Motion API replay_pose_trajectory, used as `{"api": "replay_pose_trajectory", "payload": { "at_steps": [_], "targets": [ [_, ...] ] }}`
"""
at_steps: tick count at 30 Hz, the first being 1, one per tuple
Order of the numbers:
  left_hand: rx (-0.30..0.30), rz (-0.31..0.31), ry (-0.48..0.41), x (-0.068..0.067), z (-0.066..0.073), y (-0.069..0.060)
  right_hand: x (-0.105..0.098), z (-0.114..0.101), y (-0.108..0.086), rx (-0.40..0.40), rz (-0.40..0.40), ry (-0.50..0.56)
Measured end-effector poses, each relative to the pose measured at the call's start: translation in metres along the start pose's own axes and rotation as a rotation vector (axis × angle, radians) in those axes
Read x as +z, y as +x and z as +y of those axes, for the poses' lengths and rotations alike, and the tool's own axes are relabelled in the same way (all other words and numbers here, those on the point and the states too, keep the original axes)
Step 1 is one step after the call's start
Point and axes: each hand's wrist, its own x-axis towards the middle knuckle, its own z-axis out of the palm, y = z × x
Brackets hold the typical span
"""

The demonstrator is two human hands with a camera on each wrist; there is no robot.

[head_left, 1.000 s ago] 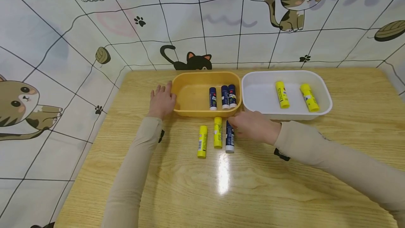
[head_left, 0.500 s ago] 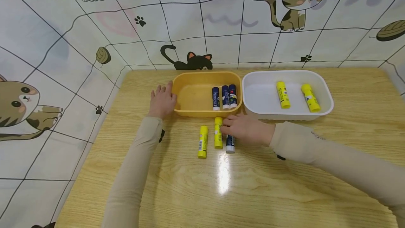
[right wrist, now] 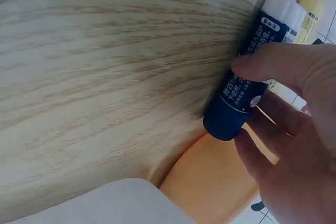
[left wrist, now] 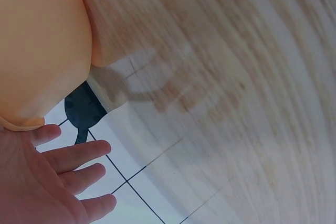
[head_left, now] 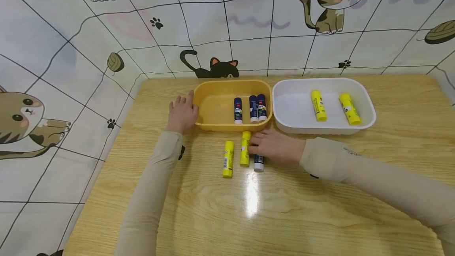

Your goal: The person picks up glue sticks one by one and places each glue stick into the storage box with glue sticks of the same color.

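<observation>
My right hand [head_left: 275,146] pinches a navy glue stick with a white base [right wrist: 251,72] between thumb and fingers as it lies on the table. In the head view the hand hides its upper part. Just left of those fingers lies a yellow glue stick [head_left: 245,149], and a second yellow glue stick [head_left: 228,159] sits further left. My left hand [head_left: 182,114], fingers extended, rests against the left end of the orange-yellow tray [head_left: 213,127]. Inside this tray are three navy glue sticks [head_left: 253,108]. The left wrist view shows the left hand's fingers [left wrist: 79,156] spread beside the tray wall.
To the right, touching or nearly touching the orange-yellow tray, stands a white tray [head_left: 291,123] with two yellow glue sticks [head_left: 318,106] in it. Behind the wooden table [head_left: 199,216] and along its left side rises a cat-patterned wall covering [head_left: 249,23].
My right hand has shifted slightly left and down over the navy glue stick. The leftmost navy stick in the orange-yellow tray rolled right, then back left. My left hand stays put.
</observation>
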Motion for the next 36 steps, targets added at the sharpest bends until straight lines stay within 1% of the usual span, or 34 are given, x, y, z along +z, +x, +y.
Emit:
{"api": "replay_pose_trajectory", "payload": {
  "at_steps": [6, 12, 15, 18, 20, 25, 27, 30, 36],
  "targets": [
    [-0.008, -0.003, -0.002, 0.0, -0.001, -0.001, 0.0, 0.001, 0.0, -0.038, -0.026, -0.053],
    [-0.009, -0.003, -0.007, 0.0, 0.0, -0.002, -0.007, 0.006, -0.006, -0.016, -0.09, -0.086],
    [-0.008, 0.002, -0.007, -0.001, 0.0, -0.002, -0.009, 0.008, -0.009, -0.014, -0.098, -0.107],
    [-0.009, 0.005, -0.005, -0.001, 0.0, -0.002, -0.01, 0.009, -0.012, -0.03, -0.089, -0.129],
    [-0.011, 0.001, -0.002, -0.001, -0.001, -0.001, -0.011, 0.008, -0.014, -0.043, -0.097, -0.15],
    [-0.017, -0.013, -0.004, -0.001, -0.001, -0.001, -0.016, 0.005, -0.019, -0.084, -0.165, -0.206],
    [-0.018, -0.017, -0.005, -0.001, -0.001, -0.001, -0.019, 0.005, -0.023, -0.1, -0.191, -0.225],
    [-0.02, -0.017, -0.004, 0.0, -0.001, -0.001, -0.025, 0.004, -0.028, -0.109, -0.205, -0.252],
    [-0.017, -0.013, -0.012, -0.001, 0.0, -0.001, -0.044, 0.002, -0.034, -0.091, -0.198, -0.291]
  ]
}}
